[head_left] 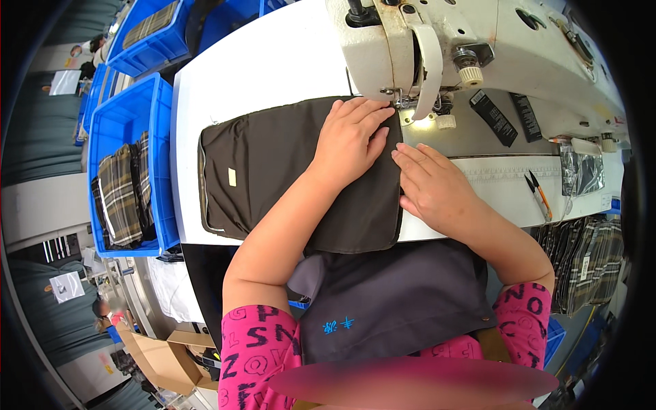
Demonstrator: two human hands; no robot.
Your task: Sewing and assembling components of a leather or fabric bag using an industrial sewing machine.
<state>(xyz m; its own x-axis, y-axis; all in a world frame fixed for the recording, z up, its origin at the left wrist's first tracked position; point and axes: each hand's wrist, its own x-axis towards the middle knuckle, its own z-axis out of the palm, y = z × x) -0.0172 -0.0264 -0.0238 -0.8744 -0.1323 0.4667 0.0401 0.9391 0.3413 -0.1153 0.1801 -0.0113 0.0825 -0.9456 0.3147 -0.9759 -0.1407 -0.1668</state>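
Note:
A dark brown fabric panel (283, 160), seemingly a flat bag-like piece with rounded corners, lies on the white sewing table under both hands. Its right edge reaches the needle area of a white sewing machine (376, 58). My left hand (350, 142) rests flat on the panel's upper right part, fingers stretched toward the presser foot (408, 106). Along the right edge lies my right hand (436, 188), its fingers extended and the tips touching that edge. A small yellow tag (232, 178) shows on the fabric's left part. The needle tip cannot be made out.
Left of the table stands a blue bin (164, 164) with folded plaid fabric (121, 195). Orange-handled snips (540, 195), a clear ruler (509, 170) and black labels (493, 117) lie to the right. Stacked plaid pieces (581, 263) hang below the right table edge.

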